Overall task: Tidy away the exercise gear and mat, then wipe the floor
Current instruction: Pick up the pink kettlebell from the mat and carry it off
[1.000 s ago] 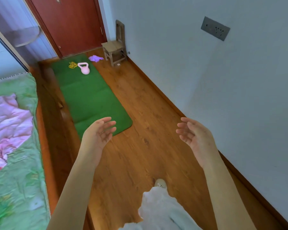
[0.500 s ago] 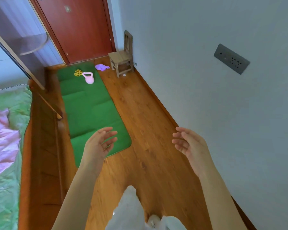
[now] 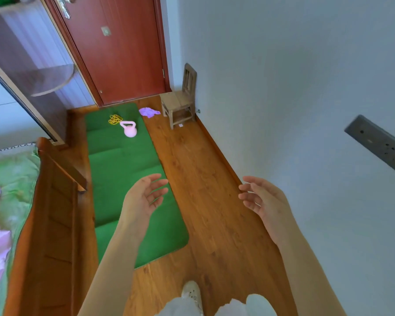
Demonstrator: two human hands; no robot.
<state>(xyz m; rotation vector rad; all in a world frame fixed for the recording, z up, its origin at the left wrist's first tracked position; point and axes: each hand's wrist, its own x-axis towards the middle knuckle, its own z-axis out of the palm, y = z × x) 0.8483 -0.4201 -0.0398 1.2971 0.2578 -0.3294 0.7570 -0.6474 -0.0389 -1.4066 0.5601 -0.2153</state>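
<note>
Green mat under left grip | right grip beside | both spread, empty

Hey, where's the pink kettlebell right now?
The kettlebell sits on the far end of the green mat, right beside the yellow band, near the red door.

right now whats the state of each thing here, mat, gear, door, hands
green mat: unrolled flat on the floor
pink kettlebell: upright on the mat's far end
yellow band: in a loose heap on the mat
purple cloth: crumpled on the floor beside the chair
wooden chair: upright against the wall
red door: closed
left hand: open, empty
right hand: open, empty
</note>
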